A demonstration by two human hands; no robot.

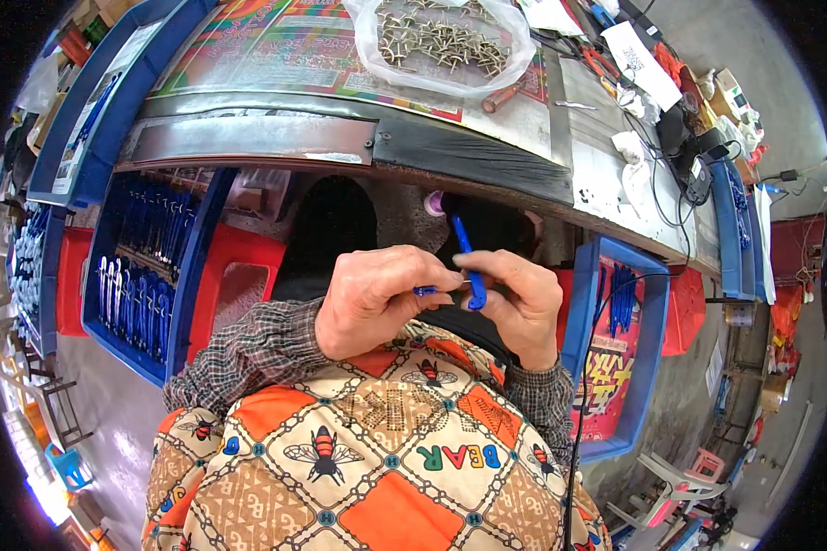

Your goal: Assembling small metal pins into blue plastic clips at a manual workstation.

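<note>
Above my lap, my two hands work close together, fingertips almost touching. My left hand (377, 296) is closed in a pinch; a small blue piece (424, 291) shows between its fingers, and the rest is hidden. My right hand (522, 298) grips a long, slim blue part (475, 283) between thumb and fingers, its far end pointing up and away from me. A short light-coloured bit shows between the two hands, too small to name. On the bench ahead lies a clear plastic bag (368, 55), opened out around many loose metal pins (446, 46) with broad heads.
A blue tray (213, 248) of blue parts stands at my left on a red stool (234, 285). Another blue tray (648, 367) with blue parts is at my right. The metal bench edge (248, 138) runs across in front; cables (657, 138) and pliers (600, 64) lie at its right.
</note>
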